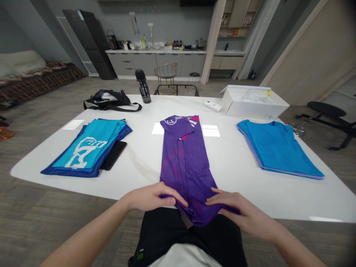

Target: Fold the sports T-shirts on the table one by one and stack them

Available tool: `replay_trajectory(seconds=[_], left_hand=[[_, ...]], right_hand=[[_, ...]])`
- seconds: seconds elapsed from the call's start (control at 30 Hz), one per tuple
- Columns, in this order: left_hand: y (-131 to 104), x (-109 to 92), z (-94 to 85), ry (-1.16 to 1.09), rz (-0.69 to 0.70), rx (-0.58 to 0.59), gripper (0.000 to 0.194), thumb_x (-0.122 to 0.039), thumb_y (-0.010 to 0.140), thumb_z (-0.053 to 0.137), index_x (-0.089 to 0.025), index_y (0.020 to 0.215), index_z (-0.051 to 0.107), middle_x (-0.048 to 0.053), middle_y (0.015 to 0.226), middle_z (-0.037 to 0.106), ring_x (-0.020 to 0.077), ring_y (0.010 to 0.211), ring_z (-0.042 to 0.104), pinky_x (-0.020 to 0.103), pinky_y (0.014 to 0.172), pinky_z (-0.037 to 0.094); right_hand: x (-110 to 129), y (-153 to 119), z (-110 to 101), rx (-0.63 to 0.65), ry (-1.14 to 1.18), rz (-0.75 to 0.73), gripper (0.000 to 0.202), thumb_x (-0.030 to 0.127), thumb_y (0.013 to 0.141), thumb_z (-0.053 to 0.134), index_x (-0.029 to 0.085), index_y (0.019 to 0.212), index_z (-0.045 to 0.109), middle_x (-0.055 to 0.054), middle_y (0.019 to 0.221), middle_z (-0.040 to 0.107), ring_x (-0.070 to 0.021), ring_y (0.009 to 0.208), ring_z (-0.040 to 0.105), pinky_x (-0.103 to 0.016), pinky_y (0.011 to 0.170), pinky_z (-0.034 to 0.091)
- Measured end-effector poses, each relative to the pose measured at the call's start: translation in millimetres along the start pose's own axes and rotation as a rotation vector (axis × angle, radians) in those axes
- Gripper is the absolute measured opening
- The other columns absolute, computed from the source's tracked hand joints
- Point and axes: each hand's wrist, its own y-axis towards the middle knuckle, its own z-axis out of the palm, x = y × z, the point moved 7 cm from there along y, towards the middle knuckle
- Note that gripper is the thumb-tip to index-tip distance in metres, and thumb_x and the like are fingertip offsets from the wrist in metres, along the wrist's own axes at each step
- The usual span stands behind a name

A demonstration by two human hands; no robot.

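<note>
Pinching the shirt (191, 163) at the near worktop (244, 185) edge, left hand (150, 196) and right hand (237, 205) seem mid-fold, probably needing level lifting next.

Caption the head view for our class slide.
Left hand and right hand hold the near end of a folded purple fabric shirt lying partly on a glossy white table.

Purple shirt (191, 159), folded lengthwise, hem overhanging white table (239, 178)
</note>
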Motion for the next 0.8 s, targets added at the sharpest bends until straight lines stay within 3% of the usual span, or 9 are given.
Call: replay_trajectory(seconds=[0.17,0.33,0.43,0.57,0.8], left_hand=[[30,9,-64.4,-0.4,0.034,-0.17,0.037,-0.046,0.096,0.062,-0.019,0.116,0.077,0.014,0.123,0.073,0.0275,0.116,0.068,0.039,0.107,0.048],[77,20,-134.1,-0.879,0.139,-0.308,0.045,-0.043,0.098,0.058,-0.023,0.138,0.062,0.012,0.129,0.07,0.0272,0.116,0.069,0.045,0.107,0.049],[106,21,-176.1,-0.973,0.188,-0.359,0.051,-0.044,0.103,0.046,-0.027,0.151,0.046,0.011,0.133,0.067,0.027,0.119,0.067,0.049,0.11,0.046],[142,32,-227.0,-1.025,0.194,-0.374,0.052,-0.042,0.104,0.043,-0.026,0.154,0.042,0.012,0.14,0.063,0.0273,0.123,0.065,0.049,0.11,0.046],[191,78,-313.7,-1.046,0.177,-0.408,0.052,-0.041,0.105,0.041,-0.025,0.154,0.041,0.014,0.127,0.07,0.0279,0.109,0.071,0.05,0.098,0.054]], right_hand=[[-17,47,-59,-0.107,0.331,0.129,0.048,0.059,0.091,0.064,0.019,0.114,0.079,-0.011,0.113,0.076,-0.0322,0.109,0.07,-0.049,0.103,0.052],[-50,122,-104,-0.206,0.841,0.163,0.048,0.051,0.083,0.077,0.021,0.12,0.074,-0.01,0.119,0.075,-0.0306,0.114,0.069,-0.048,0.106,0.051],[-64,171,-120,-0.163,1.007,0.21,0.037,0.041,0.093,0.067,0.018,0.121,0.072,-0.011,0.126,0.072,-0.0271,0.118,0.068,-0.044,0.108,0.05],[-84,236,-141,-0.084,1.146,0.26,0.035,0.034,0.103,0.049,0.014,0.123,0.069,-0.01,0.12,0.075,-0.0213,0.108,0.072,-0.038,0.106,0.052],[-141,326,-178,-0.077,1.235,0.339,0.04,0.034,0.106,0.039,0.01,0.123,0.066,-0.01,0.102,0.079,-0.0198,0.095,0.076,-0.035,0.099,0.056]])
